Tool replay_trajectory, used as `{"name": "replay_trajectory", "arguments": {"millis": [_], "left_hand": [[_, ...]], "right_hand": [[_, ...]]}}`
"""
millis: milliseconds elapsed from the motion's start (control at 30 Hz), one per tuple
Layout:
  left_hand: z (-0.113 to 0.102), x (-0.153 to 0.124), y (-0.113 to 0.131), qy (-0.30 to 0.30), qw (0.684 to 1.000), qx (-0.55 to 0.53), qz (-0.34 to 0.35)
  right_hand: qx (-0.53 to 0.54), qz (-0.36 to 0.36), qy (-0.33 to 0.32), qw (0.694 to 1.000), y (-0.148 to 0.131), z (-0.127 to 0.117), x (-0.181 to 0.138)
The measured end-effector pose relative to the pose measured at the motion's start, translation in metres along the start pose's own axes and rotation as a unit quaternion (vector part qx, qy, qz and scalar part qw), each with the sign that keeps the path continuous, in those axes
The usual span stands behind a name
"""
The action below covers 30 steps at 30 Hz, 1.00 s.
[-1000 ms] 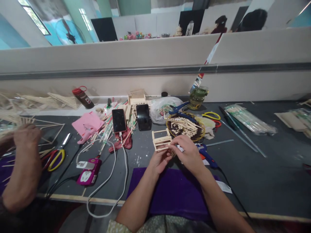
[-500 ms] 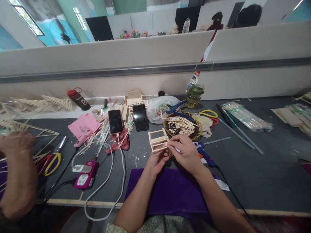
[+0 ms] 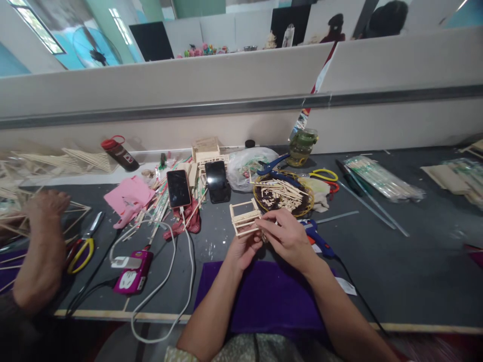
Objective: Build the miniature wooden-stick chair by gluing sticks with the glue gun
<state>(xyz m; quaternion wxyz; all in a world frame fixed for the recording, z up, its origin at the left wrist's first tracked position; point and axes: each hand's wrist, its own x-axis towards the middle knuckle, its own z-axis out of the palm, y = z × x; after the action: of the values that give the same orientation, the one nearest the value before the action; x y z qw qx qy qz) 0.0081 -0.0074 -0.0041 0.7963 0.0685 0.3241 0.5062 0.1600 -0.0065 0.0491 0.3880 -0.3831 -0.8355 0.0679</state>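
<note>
My left hand [image 3: 243,247] grips a small frame model made of pale wooden sticks [image 3: 243,217] from below, holding it just above the dark table. My right hand [image 3: 287,235] is closed in a pinch against the model's right side; what its fingertips hold is too small to make out. Right behind the model sits a round yellow-rimmed tray [image 3: 264,204] piled with short cut sticks [image 3: 281,192]. A blue glue gun [image 3: 316,235] lies just right of my right hand. A purple cloth [image 3: 264,296] is spread under my forearms.
Two phones [image 3: 178,188] [image 3: 218,180], a pink device with white cables [image 3: 132,271], yellow-handled scissors [image 3: 81,249], a pink cloth [image 3: 128,197], blue pliers [image 3: 272,165], a green glass pot [image 3: 301,147] and bagged sticks [image 3: 381,178] lie about. Another person's hand [image 3: 47,203] works on stick frames at the left.
My hands and the stick model have barely moved; the view has shifted slightly. The other person's hand at the left has moved a little up and toward the stick frames.
</note>
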Motion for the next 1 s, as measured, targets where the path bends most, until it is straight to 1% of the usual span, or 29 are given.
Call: {"name": "replay_trajectory", "arguments": {"millis": [233,467,767,1000], "left_hand": [[0.0005,-0.0012,0.0005,-0.009,1.000,0.006,-0.002],[0.0011,-0.0017,0.0013,-0.009,1.000,0.004,-0.009],[0.0042,-0.0038,0.0020,-0.008,1.000,-0.006,0.002],[0.0021,-0.0027,0.0010,-0.009,1.000,-0.003,0.000]], "right_hand": [[-0.001,0.015,0.001,1.000,-0.0024,-0.0025,0.0042],[0.001,0.015,-0.003,1.000,-0.0004,-0.0023,0.0036],[0.044,0.028,0.008,0.999,-0.0020,-0.0003,0.0021],[0.051,0.048,0.007,0.998,-0.0029,-0.0005,0.0006]]}}
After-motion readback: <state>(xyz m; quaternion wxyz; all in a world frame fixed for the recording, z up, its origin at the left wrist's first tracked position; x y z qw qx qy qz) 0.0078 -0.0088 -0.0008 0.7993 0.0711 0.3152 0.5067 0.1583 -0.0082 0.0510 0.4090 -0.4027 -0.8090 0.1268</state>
